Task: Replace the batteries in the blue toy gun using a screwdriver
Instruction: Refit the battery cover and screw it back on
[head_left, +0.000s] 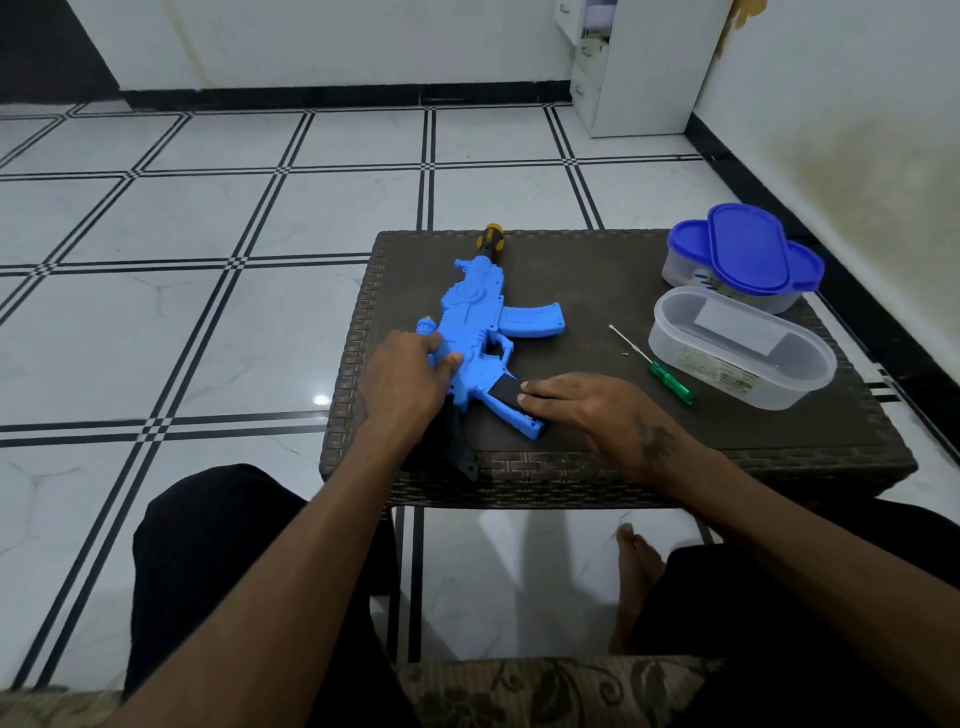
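The blue toy gun (478, 322) lies flat on the dark woven table (597, 270), muzzle pointing away, black stock hanging over the near edge. My left hand (405, 379) grips the gun's body near its rear, fingers curled over the top edge. My right hand (582, 405) lies with straight fingers pressing on the gun's handle, where a dark opening shows. A green-handled screwdriver (654, 366) rests on the table to the right of my hands, and a tiny screw (625, 354) sits beside its shaft.
An open clear oval container (737, 348) stands at the table's right. Behind it a blue oval lid (748, 247) rests on blue-lidded tubs (685, 260). White tiled floor surrounds the table; a wall runs along the right.
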